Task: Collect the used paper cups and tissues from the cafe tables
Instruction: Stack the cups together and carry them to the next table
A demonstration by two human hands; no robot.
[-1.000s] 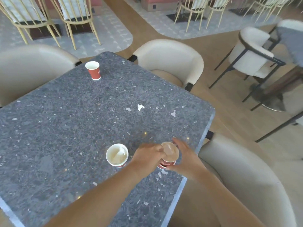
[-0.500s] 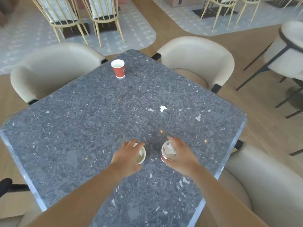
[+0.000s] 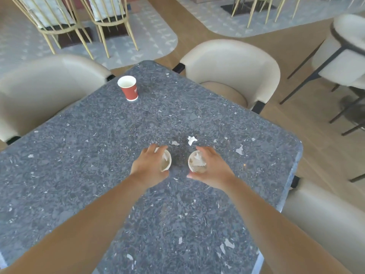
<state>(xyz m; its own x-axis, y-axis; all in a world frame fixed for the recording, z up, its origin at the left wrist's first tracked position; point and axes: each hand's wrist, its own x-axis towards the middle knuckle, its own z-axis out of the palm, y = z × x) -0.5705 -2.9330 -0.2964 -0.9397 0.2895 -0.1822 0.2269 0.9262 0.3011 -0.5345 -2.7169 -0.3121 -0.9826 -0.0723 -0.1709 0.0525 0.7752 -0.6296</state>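
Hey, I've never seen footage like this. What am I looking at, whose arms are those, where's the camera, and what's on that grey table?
There is no machine here: these are a person's two bare arms, filmed by one wide-angle camera worn on their head, looking forward and down, so the arms enter from the bottom edge. The left hand curls its fingers round the left cup, and the right hand grips the right cup; both paper cups hold crumpled tissue. Whether they are lifted off the speckled grey table I cannot tell. Farther away a red paper cup stands upright, untouched, and what looks like a small white tissue scrap lies just beyond the hands. Cream chairs surround the table.
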